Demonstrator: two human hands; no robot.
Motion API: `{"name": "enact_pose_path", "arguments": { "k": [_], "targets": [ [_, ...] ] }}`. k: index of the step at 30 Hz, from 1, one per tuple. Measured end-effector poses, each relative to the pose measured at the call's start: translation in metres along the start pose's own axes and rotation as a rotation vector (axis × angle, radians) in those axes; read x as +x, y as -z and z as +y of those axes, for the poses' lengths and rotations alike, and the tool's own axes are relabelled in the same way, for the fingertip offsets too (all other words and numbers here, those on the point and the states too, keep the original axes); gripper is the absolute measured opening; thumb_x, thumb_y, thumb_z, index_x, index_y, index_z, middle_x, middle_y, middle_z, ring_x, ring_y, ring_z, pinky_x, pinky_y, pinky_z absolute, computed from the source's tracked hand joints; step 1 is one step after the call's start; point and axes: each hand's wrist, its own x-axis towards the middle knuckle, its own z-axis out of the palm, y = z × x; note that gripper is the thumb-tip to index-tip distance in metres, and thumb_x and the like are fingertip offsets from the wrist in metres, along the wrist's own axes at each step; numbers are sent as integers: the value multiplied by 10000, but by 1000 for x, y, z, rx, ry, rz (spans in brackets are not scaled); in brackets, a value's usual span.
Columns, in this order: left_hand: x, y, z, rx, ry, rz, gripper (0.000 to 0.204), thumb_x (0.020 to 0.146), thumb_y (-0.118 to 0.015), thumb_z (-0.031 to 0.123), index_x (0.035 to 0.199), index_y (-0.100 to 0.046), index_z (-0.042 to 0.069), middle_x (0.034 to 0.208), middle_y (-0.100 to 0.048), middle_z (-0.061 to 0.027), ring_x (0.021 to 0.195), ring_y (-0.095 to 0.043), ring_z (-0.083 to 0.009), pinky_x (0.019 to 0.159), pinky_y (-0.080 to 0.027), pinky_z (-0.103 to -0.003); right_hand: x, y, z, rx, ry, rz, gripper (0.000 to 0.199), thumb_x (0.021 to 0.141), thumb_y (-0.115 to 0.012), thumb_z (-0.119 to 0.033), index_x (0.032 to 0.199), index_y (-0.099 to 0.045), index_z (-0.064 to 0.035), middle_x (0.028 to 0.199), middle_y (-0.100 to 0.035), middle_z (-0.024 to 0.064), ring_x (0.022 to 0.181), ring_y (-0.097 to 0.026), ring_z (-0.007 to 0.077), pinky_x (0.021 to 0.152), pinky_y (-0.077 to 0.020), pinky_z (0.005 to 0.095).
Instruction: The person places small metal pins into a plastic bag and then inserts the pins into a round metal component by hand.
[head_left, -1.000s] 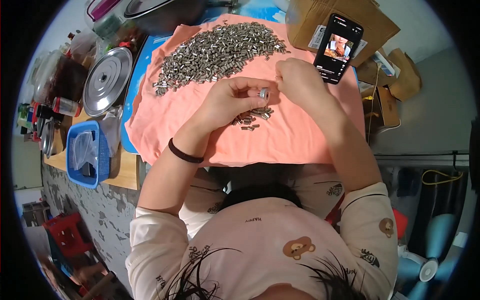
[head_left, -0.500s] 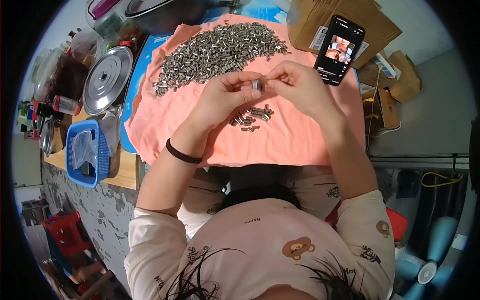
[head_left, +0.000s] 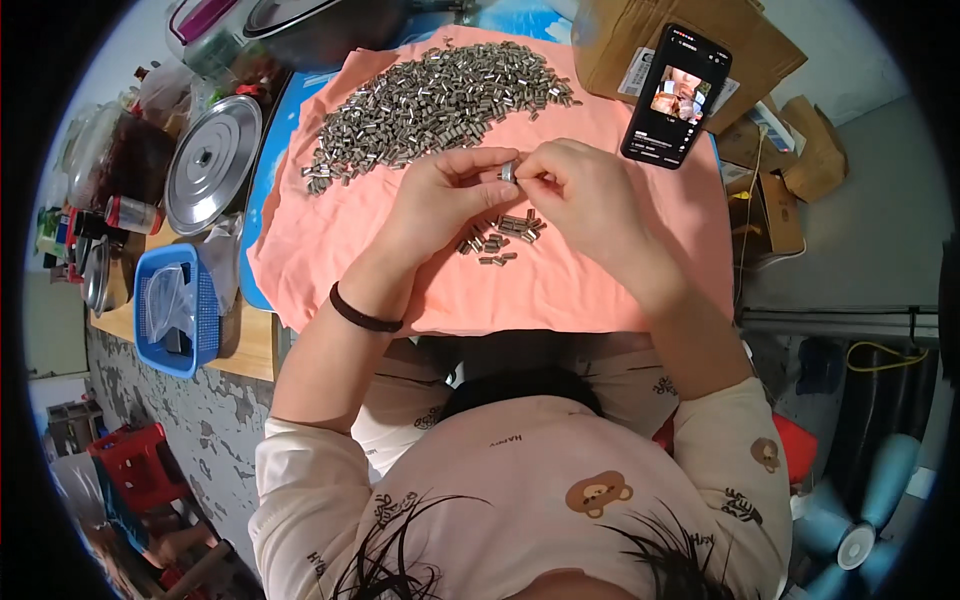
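Observation:
Between the thumb and fingers of my left hand (head_left: 445,195) is a small silver metal ring (head_left: 509,172), held upright above the cloth. My right hand (head_left: 580,185) meets it from the right, its thumb and forefinger pinched at the ring's opening. Whatever those fingertips hold is too small and covered to make out. Just below my hands lies a small group of short metal cylinders (head_left: 518,228) on the pink cloth (head_left: 590,290). Beyond my left hand spreads a large heap of the same shiny cylinders (head_left: 440,105).
A phone (head_left: 676,95) with a lit screen leans against a cardboard box (head_left: 630,40) at the far right. To the left are a metal lid (head_left: 213,165) and a blue plastic basket (head_left: 177,345). A blue-bladed fan (head_left: 856,545) stands at the lower right.
My right hand has shifted slightly left, bringing its fingertips up against the ring. The ring has turned a little in my left hand. The heap looks the same.

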Motion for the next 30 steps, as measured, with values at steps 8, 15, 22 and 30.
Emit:
{"name": "enact_pose_path", "arguments": {
  "k": [8, 15, 22, 30],
  "targets": [
    [2, 4, -4, 47, -48, -116, 310, 778, -574, -46, 1080, -513, -82, 947, -606, -132, 846, -606, -162, 765, -504, -241, 5, 1, 30, 655, -354, -254, 60, 766, -597, -44, 776, -564, 5, 740, -592, 43, 676, -571, 103, 602, -461, 230],
    [-1, -2, -2, 212, -18, -154, 315, 766, -589, -41, 1077, -542, -55, 898, -613, -79, 802, -609, -118, 717, -491, -199, 19, 16, 46, 431, -338, -173, 110, 777, -600, -100, 844, -600, -12, 731, -596, 41, 681, -551, 88, 592, -438, 221],
    [-1, -3, 0, 245, -18, -153, 317, 765, -603, -19, 1080, -570, -2, 802, -578, 8, 729, -560, -50, 664, -470, -176, 48, -10, 70, -290, 0, 10, 137, 750, -561, -86, 866, -607, -29, 815, -606, 113, 748, -585, 242, 674, -457, 329],
    [0, 0, -2, 280, -60, -145, 303, 767, -606, -11, 1067, -570, -17, 843, -593, -13, 761, -566, -62, 683, -478, -187, 47, -8, 59, -439, 58, -131, 116, 736, -555, -107, 804, -600, -25, 784, -585, 151, 737, -571, 296, 671, -458, 362]
  ]
}}
